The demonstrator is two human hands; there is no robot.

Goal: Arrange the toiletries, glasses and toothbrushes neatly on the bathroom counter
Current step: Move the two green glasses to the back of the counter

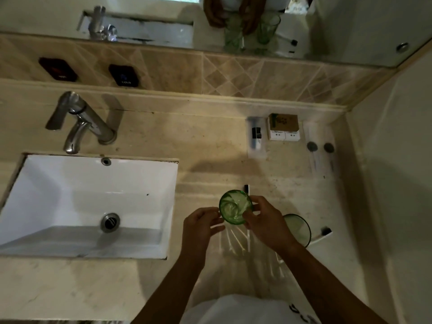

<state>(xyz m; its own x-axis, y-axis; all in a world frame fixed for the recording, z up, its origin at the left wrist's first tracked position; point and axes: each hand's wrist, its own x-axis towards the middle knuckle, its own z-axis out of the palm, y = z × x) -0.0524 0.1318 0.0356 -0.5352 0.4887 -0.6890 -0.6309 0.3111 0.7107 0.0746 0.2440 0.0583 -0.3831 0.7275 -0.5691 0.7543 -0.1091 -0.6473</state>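
From the head camera, the green glass (236, 209) is held above the counter (198, 146) near its front edge, so it wants setting down upright and gently, probably beside the second glass (298, 229). The right hand (266, 222) curls round its rim and side, pinching it. The left hand (202, 224), fingers loosely bent, touches the other side.

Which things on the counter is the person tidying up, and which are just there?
For the job: green glass in the right hand, left hand beside it; second glass; wrapped toothbrush; sachets; small boxes; long packets.

Just there: sink, tap, mirror, two wall plates.
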